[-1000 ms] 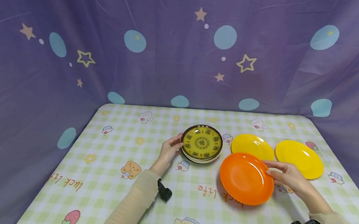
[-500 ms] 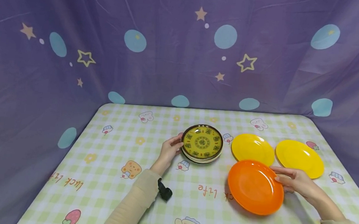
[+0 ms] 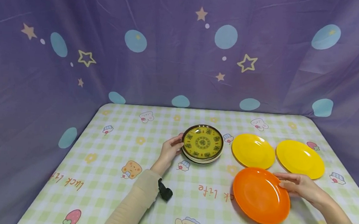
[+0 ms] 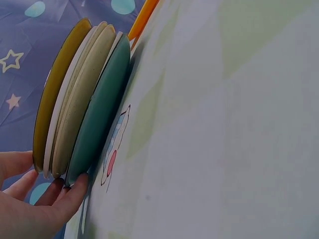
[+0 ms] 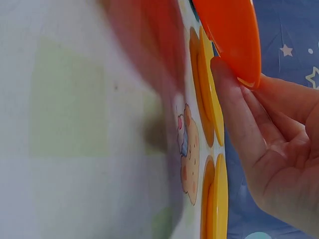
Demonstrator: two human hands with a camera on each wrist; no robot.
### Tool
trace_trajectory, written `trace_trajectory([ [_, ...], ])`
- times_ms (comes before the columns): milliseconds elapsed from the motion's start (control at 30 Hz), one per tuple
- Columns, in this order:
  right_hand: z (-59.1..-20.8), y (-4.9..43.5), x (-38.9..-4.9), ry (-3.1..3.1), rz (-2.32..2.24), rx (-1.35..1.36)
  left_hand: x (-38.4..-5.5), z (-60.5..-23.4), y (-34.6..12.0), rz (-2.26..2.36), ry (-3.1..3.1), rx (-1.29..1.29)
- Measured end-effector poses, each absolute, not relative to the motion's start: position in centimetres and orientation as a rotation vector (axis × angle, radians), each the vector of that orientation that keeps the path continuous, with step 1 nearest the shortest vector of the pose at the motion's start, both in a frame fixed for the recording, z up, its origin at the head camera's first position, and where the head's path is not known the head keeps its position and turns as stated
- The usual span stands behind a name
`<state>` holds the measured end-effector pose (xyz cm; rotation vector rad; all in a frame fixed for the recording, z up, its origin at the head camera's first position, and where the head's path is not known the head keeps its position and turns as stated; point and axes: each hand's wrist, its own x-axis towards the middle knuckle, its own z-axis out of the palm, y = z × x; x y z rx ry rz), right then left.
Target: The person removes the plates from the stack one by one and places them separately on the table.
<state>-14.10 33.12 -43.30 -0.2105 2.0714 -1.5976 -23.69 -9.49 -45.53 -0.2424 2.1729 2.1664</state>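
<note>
My left hand (image 3: pixel 169 152) grips the left rim of a stack of plates (image 3: pixel 202 142). The top plate is olive-yellow with a dark brown rim and a printed pattern. In the left wrist view the thumb lies at that top plate, the fingers reach along the lower rims, and a teal plate (image 4: pixel 102 109) forms the bottom. With my right hand (image 3: pixel 304 188) I pinch the right rim of an orange plate (image 3: pixel 261 196). The right wrist view has this orange plate (image 5: pixel 232 37) off the table, fingers beneath its edge.
Two yellow plates (image 3: pixel 253 151) (image 3: pixel 300 158) lie side by side behind the orange plate, at the table's right. A green checked cloth with cartoon prints covers the table (image 3: pixel 112 188). A purple curtain (image 3: pixel 157 71) hangs behind and at the sides.
My right hand has carried the orange plate toward the front right, away from the left yellow plate it partly covered. The left hand and the stack have stayed in place.
</note>
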Motion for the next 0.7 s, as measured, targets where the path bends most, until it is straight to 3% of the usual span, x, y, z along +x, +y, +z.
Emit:
trace_trajectory([
  [367,-44.0,33.9,-14.0,1.913,-1.651,-0.29,-22.2,-43.2,-9.2,2.152,2.163,-0.221],
  [700,-44.9,34.5,-14.2,1.805,-1.707,-0.315,-23.6,-45.6,-9.6,2.17,2.152,-0.236],
])
